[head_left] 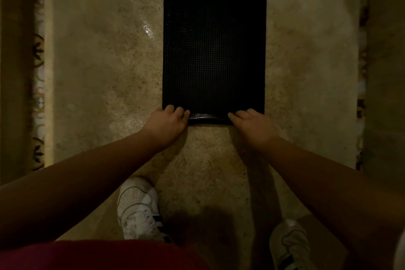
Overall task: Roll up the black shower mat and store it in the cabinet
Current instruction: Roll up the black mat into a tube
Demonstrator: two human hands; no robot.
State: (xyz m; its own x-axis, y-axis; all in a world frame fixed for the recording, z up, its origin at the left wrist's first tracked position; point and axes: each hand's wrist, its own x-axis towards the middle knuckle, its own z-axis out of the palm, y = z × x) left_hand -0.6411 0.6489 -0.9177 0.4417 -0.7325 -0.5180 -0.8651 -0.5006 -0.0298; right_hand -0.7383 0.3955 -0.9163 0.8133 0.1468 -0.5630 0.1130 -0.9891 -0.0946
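Both your arms reach forward and down, forearms bare, converging on the near edge of the black shower mat (214, 46). Your left hand (169, 121) sits at the mat's near-left corner, knuckles up, fingers curled over the edge and gripping it. Your right hand (252, 123) is at the near-right corner, same pose, fingers bent down onto the edge and holding it. Between the two hands the near edge is lifted and curled slightly, a glossy strip of the underside showing; the rest of the mat lies flat on the beige stone floor (105, 76), long side running away from you, far edge near the top of the view. One mat, two hands on it, one per corner. Two white sneakers: left shoe (139, 208) below your left forearm, right shoe (290, 245) lower right, partly hidden by your right arm. Red clothing (105, 255) fills the bottom edge. A patterned tile border (38, 50) runs down the left side of the floor, another down the right. One wet shiny patch on the floor just left of the mat. Light is dim; mat texture reads as a fine grid.
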